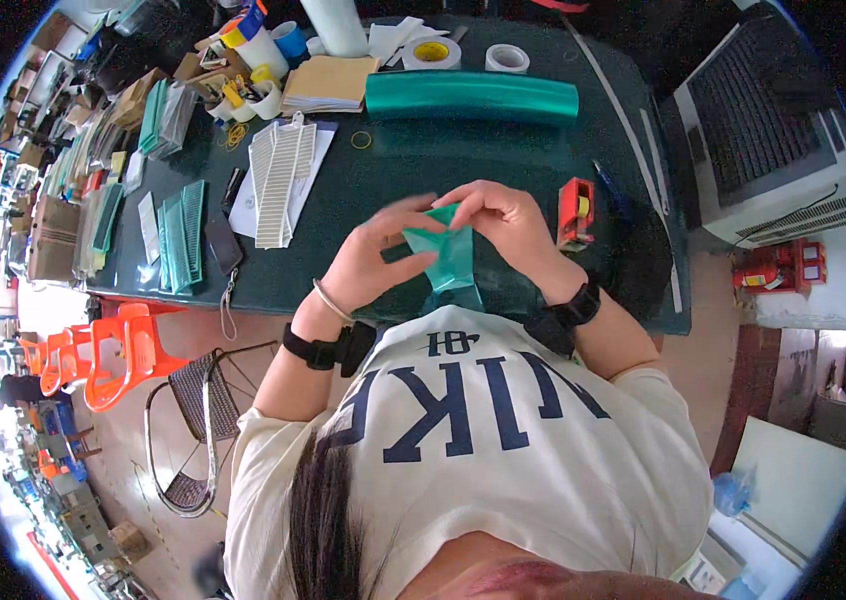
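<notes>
A small folded piece of translucent green film [455,262] hangs between my hands, over the near edge of the dark green table. My right hand [505,218] pinches its upper edge between thumb and fingers. On its left side my left hand [385,245] has the thumb low on the film and the fingers around its upper corner; those fingertips are slightly blurred. Beyond my hands lies a large roll of green film [473,97]. A red tape dispenser [575,214] stands right of my right hand.
White slatted strips [281,185] lie on paper at left, beside a dark phone-like object [224,245] with a strap. Flat green film pieces [181,238] lie farther left. Tape rolls [432,53] and a brown paper stack [331,83] sit at the back. Long pale strips [633,130] run along the right.
</notes>
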Tool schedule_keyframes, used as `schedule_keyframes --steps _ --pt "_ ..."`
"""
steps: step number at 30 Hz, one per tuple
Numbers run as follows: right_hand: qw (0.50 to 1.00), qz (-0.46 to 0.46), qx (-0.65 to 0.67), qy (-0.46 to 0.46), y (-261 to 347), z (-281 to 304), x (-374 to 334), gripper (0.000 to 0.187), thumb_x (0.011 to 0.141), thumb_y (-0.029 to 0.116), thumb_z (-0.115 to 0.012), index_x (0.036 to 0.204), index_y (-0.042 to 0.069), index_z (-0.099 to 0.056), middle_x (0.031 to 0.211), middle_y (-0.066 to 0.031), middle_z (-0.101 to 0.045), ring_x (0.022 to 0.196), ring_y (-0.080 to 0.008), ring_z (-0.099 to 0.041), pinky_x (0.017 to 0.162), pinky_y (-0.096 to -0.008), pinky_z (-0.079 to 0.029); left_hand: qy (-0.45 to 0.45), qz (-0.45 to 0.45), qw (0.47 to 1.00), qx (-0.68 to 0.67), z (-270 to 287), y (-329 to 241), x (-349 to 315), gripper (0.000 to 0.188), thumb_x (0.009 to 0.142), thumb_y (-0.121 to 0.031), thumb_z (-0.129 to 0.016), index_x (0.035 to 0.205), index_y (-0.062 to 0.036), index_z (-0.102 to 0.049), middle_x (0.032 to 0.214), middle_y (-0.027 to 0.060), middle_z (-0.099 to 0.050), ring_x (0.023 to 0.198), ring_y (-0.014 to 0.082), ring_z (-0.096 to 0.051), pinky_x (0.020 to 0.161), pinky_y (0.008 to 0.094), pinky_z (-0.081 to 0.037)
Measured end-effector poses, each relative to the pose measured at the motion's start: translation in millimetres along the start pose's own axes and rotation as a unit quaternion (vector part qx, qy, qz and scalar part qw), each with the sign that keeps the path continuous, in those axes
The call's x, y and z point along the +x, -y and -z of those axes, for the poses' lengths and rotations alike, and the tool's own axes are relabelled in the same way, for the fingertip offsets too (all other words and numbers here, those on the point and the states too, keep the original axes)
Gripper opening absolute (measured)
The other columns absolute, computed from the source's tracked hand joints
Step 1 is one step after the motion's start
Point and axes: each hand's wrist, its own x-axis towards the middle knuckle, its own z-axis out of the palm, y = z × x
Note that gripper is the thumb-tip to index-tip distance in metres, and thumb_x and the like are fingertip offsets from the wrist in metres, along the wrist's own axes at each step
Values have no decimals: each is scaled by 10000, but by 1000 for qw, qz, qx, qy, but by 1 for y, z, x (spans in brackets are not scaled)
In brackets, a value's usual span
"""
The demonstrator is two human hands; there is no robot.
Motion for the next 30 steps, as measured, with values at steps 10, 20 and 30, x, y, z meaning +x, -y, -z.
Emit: schedule_keyframes --steps 10,20,30 --pt "818 -161 -223 -506 -116 102 -128 364 814 218 -676 1051 -15 -525 946 -111 -583 777 -191 -596 721 -300 -482 -140 25 961 236 1 -5 13 151 806 -68 -655 954 -69 -681 842 25 -671 648 61 -546 558 202 -423" --pt "844 -282 -215 -402 -163 124 -128 480 755 350 -721 970 -48 -561 888 -103 -630 736 -199 -605 721 -323 -475 -170 8 955 243 -3 -1 20 163 821 -83 -649 980 -81 -681 870 19 -668 639 45 -521 552 192 -415" --pt "845 -288 107 -438 -147 139 -118 247 822 240 -674 927 30 -599 923 -45 -610 847 -120 -531 767 -288 -425 -172 27 958 227 -9 3 18 185 820 -86 -645 1002 -85 -676 859 30 -659 615 51 -506 543 196 -415"
